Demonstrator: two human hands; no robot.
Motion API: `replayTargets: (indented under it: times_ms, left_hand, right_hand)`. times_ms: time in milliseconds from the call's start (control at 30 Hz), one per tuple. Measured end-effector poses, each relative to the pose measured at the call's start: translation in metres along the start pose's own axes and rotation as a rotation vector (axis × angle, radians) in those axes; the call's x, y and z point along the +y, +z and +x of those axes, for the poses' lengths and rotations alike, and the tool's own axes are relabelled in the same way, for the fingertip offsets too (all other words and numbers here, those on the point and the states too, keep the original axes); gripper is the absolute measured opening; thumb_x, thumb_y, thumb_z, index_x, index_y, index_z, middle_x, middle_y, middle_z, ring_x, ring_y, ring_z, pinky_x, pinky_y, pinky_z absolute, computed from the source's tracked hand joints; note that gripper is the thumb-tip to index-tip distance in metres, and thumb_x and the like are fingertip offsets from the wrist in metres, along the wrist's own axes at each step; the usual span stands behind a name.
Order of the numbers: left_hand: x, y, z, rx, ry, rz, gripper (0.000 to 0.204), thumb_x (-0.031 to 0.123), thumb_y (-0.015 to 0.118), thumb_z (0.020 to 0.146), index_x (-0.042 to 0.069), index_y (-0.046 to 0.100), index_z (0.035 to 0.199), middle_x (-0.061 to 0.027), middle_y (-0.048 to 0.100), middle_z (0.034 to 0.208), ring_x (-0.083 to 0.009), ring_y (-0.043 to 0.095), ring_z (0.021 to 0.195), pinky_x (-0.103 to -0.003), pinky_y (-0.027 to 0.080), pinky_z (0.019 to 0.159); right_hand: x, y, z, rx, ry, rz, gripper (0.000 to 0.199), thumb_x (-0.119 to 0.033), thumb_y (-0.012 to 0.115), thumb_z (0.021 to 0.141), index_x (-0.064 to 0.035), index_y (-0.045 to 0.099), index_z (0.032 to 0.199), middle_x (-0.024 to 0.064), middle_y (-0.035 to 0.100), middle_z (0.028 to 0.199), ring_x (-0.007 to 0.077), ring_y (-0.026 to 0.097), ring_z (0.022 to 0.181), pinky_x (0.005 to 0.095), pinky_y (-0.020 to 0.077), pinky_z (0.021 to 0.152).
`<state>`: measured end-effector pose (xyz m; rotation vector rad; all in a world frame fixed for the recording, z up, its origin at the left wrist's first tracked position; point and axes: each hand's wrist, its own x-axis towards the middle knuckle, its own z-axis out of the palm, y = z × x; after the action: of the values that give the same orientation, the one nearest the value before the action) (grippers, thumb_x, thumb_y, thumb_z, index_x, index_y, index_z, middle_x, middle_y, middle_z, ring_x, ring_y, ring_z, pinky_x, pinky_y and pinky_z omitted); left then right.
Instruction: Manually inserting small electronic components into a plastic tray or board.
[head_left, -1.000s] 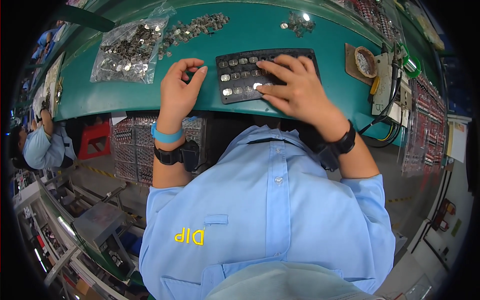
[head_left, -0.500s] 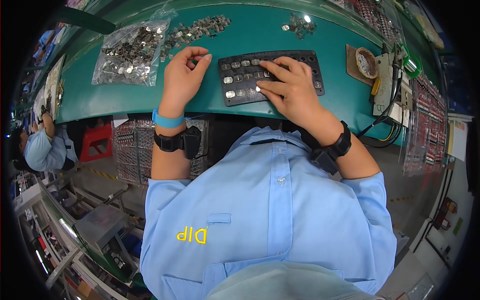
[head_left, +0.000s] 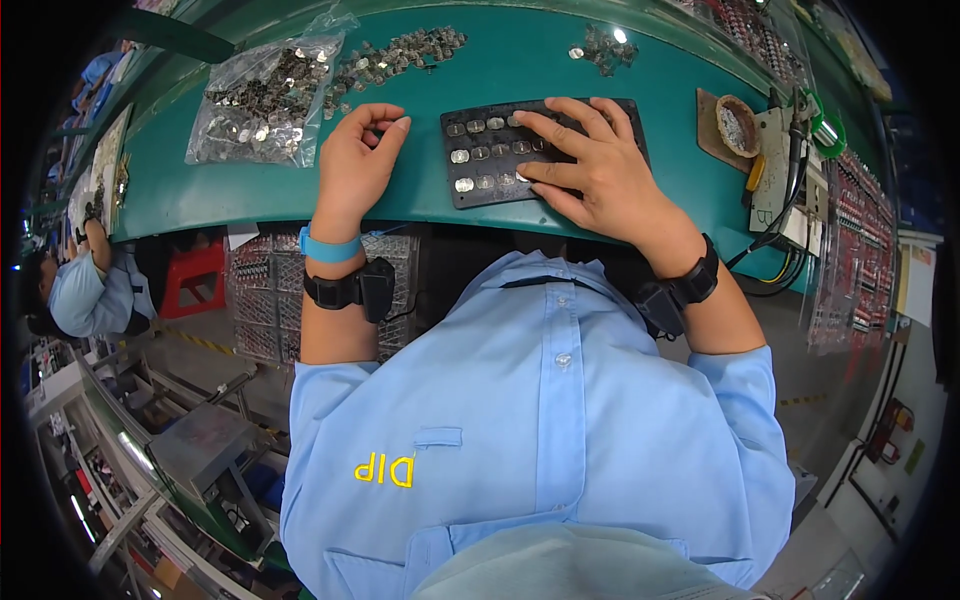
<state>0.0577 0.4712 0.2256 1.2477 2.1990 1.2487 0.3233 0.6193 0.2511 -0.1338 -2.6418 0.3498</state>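
A black tray (head_left: 482,165) with rows of round pockets lies on the green bench mat (head_left: 420,195) in front of me. Small silvery metal pieces (head_left: 464,185) sit in many of its pockets. Over the tray's right part, my right hand (head_left: 605,170) is spread open, fingertips resting on or just above the pieces; it covers several pockets. Left of the tray, apart from it, is my left hand (head_left: 355,165), its fingers curled and thumb close to the forefinger. Whatever those fingers hold, if anything, is hidden.
A clear plastic bag (head_left: 262,110) of metal pieces lies at the left, beside a loose pile (head_left: 400,55). A smaller pile (head_left: 603,48) is at the back. To the right stand a round dish (head_left: 738,125), a solder wire spool (head_left: 827,130) and a cabled unit (head_left: 785,190).
My right hand has shifted slightly right and its fingers have spread more over the tray. My left hand has moved slightly left and toward me. The tray looks shifted a little to the right.
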Motion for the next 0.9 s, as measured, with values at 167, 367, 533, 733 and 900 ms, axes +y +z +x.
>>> replayTargets:
  times_ms: [167, 367, 533, 733, 900]
  left_hand:
    - [-0.004, 0.005, -0.002, -0.022, -0.023, -0.038, 0.022, 0.019, 0.073, 0.087, 0.003, 0.071, 0.102, -0.0017, 0.066, 0.085, -0.0085, 0.055, 0.073, -0.024, 0.048, 0.066]
    - [-0.006, 0.007, -0.004, 0.005, -0.020, -0.027, 0.021, 0.019, 0.073, 0.088, 0.003, 0.071, 0.102, -0.0020, 0.066, 0.087, -0.0089, 0.054, 0.073, -0.024, 0.047, 0.067]
    - [-0.012, 0.006, -0.009, 0.060, -0.009, -0.026, 0.019, 0.018, 0.073, 0.087, 0.003, 0.072, 0.100, -0.0027, 0.066, 0.087, -0.0099, 0.053, 0.073, -0.025, 0.047, 0.066]
    - [-0.008, 0.009, -0.009, 0.104, 0.064, 0.039, 0.018, 0.018, 0.072, 0.087, 0.005, 0.073, 0.099, -0.0034, 0.066, 0.087, -0.0114, 0.051, 0.072, -0.026, 0.046, 0.065]
    - [-0.005, 0.007, 0.002, 0.077, 0.044, 0.068, 0.020, 0.020, 0.073, 0.085, 0.006, 0.073, 0.099, -0.0041, 0.068, 0.086, -0.0137, 0.057, 0.071, -0.028, 0.049, 0.066]
  right_hand:
    - [0.003, -0.001, 0.003, -0.058, -0.073, 0.046, 0.022, -0.019, 0.075, 0.076, -0.0180, 0.079, 0.097, 0.0045, 0.058, 0.141, 0.0326, 0.049, 0.130, 0.0521, 0.0318, 0.109]
    - [0.010, -0.004, 0.006, -0.048, -0.059, 0.062, 0.021, -0.018, 0.075, 0.076, -0.0160, 0.079, 0.096, 0.0056, 0.057, 0.142, 0.0333, 0.048, 0.130, 0.0526, 0.0314, 0.109]
    - [-0.007, -0.002, -0.004, -0.021, 0.009, 0.035, 0.023, -0.017, 0.075, 0.076, -0.0147, 0.077, 0.099, 0.0075, 0.057, 0.141, 0.0336, 0.048, 0.130, 0.0530, 0.0308, 0.109]
    - [-0.033, 0.016, -0.016, 0.027, 0.158, -0.115, 0.026, -0.018, 0.075, 0.076, -0.0149, 0.076, 0.102, 0.0095, 0.058, 0.139, 0.0334, 0.049, 0.129, 0.0525, 0.0304, 0.109]
    - [-0.029, 0.015, -0.011, -0.037, 0.205, -0.118, 0.024, -0.019, 0.073, 0.081, -0.0153, 0.076, 0.104, 0.0122, 0.058, 0.137, 0.0349, 0.049, 0.128, 0.0527, 0.0300, 0.109]
